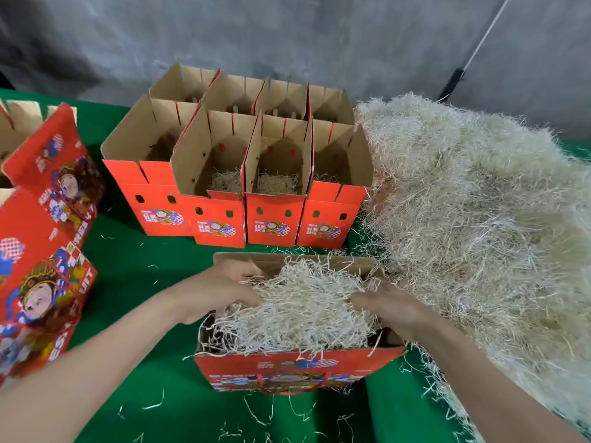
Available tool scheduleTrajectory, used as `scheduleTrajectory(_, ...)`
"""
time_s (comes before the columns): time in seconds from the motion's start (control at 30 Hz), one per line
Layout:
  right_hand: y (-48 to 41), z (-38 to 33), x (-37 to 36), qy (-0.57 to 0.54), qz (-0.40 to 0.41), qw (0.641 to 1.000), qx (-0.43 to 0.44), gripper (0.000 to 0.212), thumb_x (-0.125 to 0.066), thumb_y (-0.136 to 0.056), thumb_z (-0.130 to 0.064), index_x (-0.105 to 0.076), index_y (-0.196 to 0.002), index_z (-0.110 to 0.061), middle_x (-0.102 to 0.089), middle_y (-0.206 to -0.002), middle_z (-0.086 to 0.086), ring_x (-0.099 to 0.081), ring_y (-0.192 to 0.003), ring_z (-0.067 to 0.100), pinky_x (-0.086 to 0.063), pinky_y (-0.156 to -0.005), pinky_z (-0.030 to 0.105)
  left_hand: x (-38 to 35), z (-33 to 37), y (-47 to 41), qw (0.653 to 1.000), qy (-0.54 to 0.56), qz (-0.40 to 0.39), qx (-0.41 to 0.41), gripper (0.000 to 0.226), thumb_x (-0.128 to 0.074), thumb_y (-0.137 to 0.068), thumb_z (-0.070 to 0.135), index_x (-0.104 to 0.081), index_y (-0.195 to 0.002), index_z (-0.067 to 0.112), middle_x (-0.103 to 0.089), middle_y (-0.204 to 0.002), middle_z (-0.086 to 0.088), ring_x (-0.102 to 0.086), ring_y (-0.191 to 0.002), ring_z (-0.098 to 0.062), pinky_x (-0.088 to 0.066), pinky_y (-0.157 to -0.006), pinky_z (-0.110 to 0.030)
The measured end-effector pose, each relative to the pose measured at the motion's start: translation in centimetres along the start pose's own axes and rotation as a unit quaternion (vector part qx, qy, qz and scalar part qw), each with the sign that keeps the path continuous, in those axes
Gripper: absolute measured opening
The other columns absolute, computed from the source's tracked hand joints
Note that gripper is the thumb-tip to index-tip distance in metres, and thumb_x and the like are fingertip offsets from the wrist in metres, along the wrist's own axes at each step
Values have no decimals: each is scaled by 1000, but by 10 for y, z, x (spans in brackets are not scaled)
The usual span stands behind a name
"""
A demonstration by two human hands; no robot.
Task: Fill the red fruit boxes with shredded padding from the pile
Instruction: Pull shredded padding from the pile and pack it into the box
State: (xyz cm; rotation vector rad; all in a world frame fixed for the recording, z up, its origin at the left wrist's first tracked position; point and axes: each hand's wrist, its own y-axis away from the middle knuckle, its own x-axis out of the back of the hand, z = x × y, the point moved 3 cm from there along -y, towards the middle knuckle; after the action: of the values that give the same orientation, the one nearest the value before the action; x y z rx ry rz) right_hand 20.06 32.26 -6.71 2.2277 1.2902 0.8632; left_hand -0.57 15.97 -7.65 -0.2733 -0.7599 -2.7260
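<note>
Near box [367, 359]: our left grip [220, 289], right grip [387, 308] buried in padding [297, 302]; hold unclear.
Desk [144, 282]: green, shred-strewn.
Room: grey wall [287, 43].

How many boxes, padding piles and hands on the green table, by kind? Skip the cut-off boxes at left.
Open boxes in back block: 8
Box being filled: 1
Padding pile: 1
Hands: 2, left hand, right hand
Total: 12

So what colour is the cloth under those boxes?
Plain green, with no pattern. The cloth shows clearly in the head view.
</note>
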Motion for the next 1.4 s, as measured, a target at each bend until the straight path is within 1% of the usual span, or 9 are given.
scheduleTrajectory(0.13, 3, -12, -5, -79, -55, 994, 40, 21, -62, -84, -15, -48, -99, -21, -50, -111, -15, -53, -85, -4, -37, -83, 16, -11, 9, -2, 994, 15, -98, 42, 95, -79, -65, 37, -30, -143, 14, -30, -147, 1, -35, -124, -5, -27, -101, -21)
scheduleTrajectory(0.27, 9, -24, -27, -57, -160, 984, 53, 55, -77, -66, -10, -46, -103, -38, -66, -94, -22, -58, -85, -13, -35, -91, 13, -42, 16, -10, 996, -55, -59, 28, 49, -64, -82, 14, -48, -129, 14, -43, -139, -2, -51, -108, -5, -37, -91, -17)
scheduleTrajectory(0.4, 11, -15, -18, -22, -91, 994, 47, 74, -81, -64, -9, -44, -128, -12, -64, -112, 2, -57, -111, 15, -35, -106, 33, -28, 15, -15, 995, 50, 70, 43, 33, -53, -86, -1, -52, -118, 7, -64, -84, -6, -58, -58, -9, -45, -48, -20)
scheduleTrajectory(0.63, 20, 5, 23, -32, -33, 999, 3, 122, -81, -48, -46, -18, -145, -7, -52, -126, -1, -44, -124, 9, -27, -107, 39, 4, 6, -4, 986, -106, 125, -29, 22, -46, -85, -4, -62, -95, 6, -63, -97, -13, -54, -81, -21, -42, -77, -28)
scheduleTrajectory(0.73, 21, 3, 34, -110, -7, 994, -20, 102, -77, -52, -35, -24, -137, -13, -30, -142, -2, -23, -138, 25, -17, -111, 42, 13, 12, -1, 974, -149, 156, -68, 36, -42, -82, -11, -64, -100, 11, -66, -104, -12, -54, -64, -18, -41, -58, -16)
scheduleTrajectory(0.8, 20, 3, 38, -57, 20, 998, -10, 103, -74, -51, -48, -29, -137, -13, -38, -140, 5, -44, -124, 25, -30, -106, 42, 19, 13, 2, 971, -153, 168, -73, 40, -38, -82, -14, -64, -97, 13, -65, -97, -16, -53, -58, -11, -40, -54, -14)
scheduleTrajectory(1.0, 18, -15, 24, -190, -42, 979, 53, 58, -80, -61, -29, -42, -104, -33, -56, -121, -2, -47, -123, 11, -20, -108, 37, 0, 9, 0, 978, 200, 21, 56, 38, -76, -68, 15, -53, -97, 14, -54, -102, 10, -45, -109, -12, -26, -95, -24)
scheduleTrajectory(1.2, 6, -24, -13, -128, -122, 981, 80, 56, -74, -66, -9, -49, -115, -19, -71, -95, -6, -65, -93, 7, -35, -103, 33, -42, 24, -14, 980, 134, -97, 109, 130, -85, -25, 60, -33, -138, 24, -16, -154, 3, -10, -142, -17, -5, -114, -42)
scheduleTrajectory(1.4, 6, -10, 0, -156, 11, 987, 27, 30, -67, -76, -6, -52, -102, 0, -65, -104, 7, -60, -93, 17, -48, -71, 23, -38, 14, -27, 992, 71, 31, 100, 99, -81, -59, 27, -25, -141, 14, -37, -136, -2, -37, -116, -17, -32, -89, -30)
